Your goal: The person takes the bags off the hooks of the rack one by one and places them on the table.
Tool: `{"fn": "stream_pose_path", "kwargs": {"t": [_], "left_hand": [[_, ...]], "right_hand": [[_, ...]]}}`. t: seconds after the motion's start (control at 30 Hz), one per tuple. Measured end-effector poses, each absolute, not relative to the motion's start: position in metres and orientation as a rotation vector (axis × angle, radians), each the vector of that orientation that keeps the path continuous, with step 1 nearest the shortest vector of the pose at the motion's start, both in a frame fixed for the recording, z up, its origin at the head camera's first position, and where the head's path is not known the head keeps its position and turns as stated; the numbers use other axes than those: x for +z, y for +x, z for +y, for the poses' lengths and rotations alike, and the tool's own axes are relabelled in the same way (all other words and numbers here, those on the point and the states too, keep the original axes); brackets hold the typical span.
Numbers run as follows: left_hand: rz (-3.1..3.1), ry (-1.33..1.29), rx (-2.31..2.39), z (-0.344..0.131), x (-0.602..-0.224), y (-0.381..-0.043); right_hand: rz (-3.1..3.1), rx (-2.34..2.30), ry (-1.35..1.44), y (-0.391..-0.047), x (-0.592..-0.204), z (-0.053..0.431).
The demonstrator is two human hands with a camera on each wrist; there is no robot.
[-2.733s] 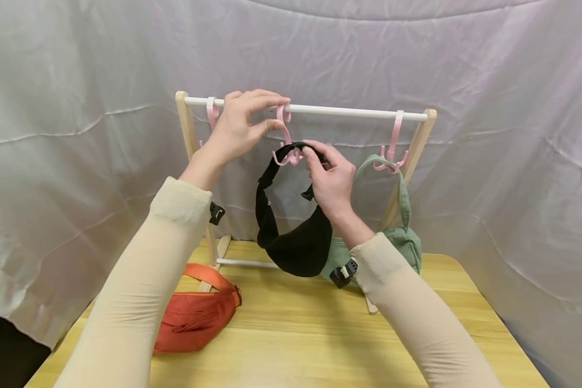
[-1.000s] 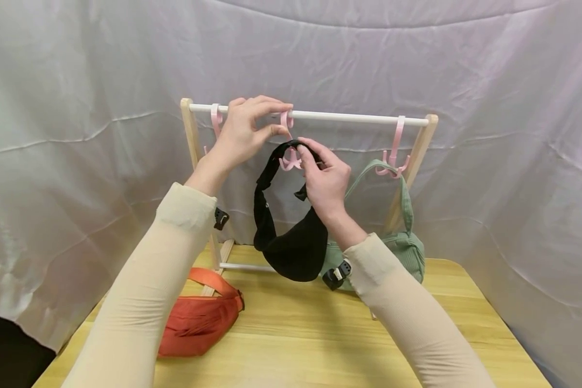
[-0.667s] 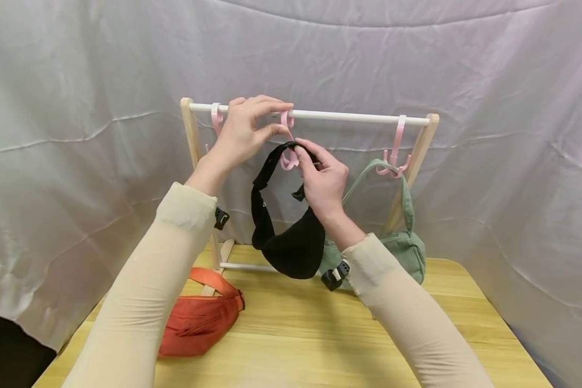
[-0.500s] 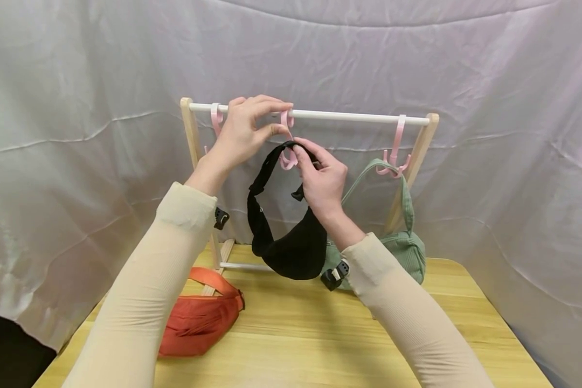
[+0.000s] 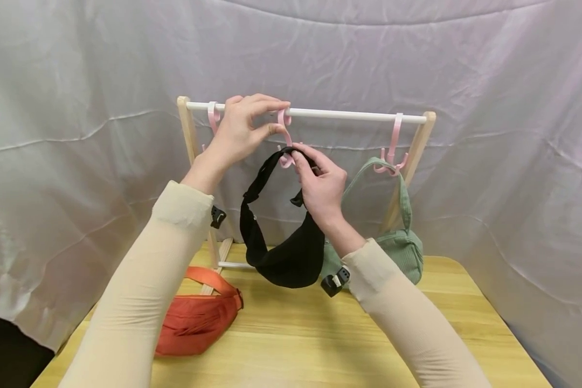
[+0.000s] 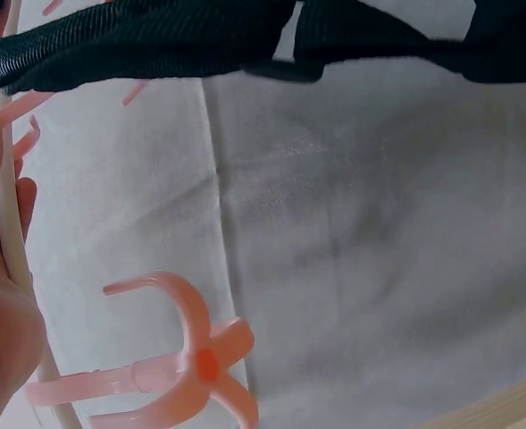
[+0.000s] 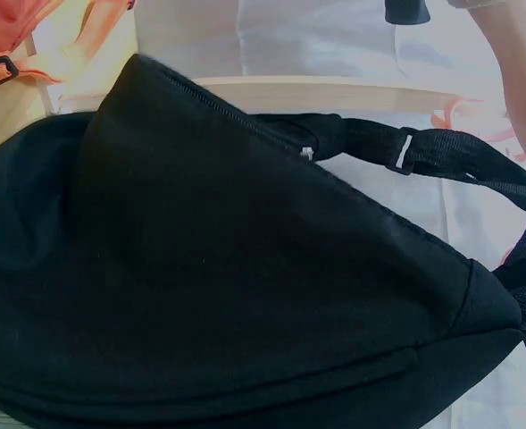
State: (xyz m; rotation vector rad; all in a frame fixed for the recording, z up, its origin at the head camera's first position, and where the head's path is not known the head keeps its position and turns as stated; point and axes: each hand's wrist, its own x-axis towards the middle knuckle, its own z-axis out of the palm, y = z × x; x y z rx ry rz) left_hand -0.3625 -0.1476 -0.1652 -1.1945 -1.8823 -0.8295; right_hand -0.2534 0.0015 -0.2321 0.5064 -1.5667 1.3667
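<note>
My left hand (image 5: 242, 124) is at the rack's white rail (image 5: 349, 114), with fingers over the top and thumb below, pinching the stem of the middle pink hook (image 5: 282, 119). With thumb and fingers, my right hand (image 5: 324, 186) grips the strap of a black waist bag (image 5: 291, 264). The strap crosses the hook just above its prongs (image 5: 286, 160), and the bag hangs below in a loop. In the right wrist view the bag's zippered body (image 7: 245, 250) fills most of the picture. The left wrist view shows the black strap (image 6: 137, 45) along the top.
A green corduroy bag (image 5: 402, 253) hangs from the right pink hook (image 5: 394, 137). Another pink hook (image 5: 213, 116) is on the rail's left. A red-orange waist bag (image 5: 199, 320) lies on the wooden table (image 5: 281, 345). Grey curtain (image 5: 504, 178) surrounds the rack.
The black bag has swung a little to the left, and its strap sits slightly lower with my right hand. My left hand keeps its hold on the middle hook.
</note>
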Motion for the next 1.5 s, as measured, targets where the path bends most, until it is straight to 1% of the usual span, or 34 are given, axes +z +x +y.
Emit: {"fn": "stream_pose_path", "kwargs": {"t": [0.37, 0.77, 1.13, 1.23, 1.5], "left_hand": [[-1.869, -1.204, -0.821, -0.15, -0.166, -0.363], [-1.911, -1.192, -0.706, -0.151, -0.17, -0.361], [-1.747, -1.264, -0.877, -0.156, -0.187, -0.359], [-1.693, -1.279, -0.965, -0.159, -0.193, -0.35], [-1.565, -1.338, -1.151, -0.167, -0.206, -0.307]], "right_hand": [[-1.569, 1.379, 0.517, -0.246, -0.24, 0.003], [-1.587, 1.372, 0.517, -0.242, -0.25, 0.006], [-1.602, 1.365, 0.505, -0.242, -0.258, 0.009], [-1.608, 1.365, 0.498, -0.241, -0.259, 0.01], [-1.617, 1.393, 0.484, -0.239, -0.261, 0.009]]}}
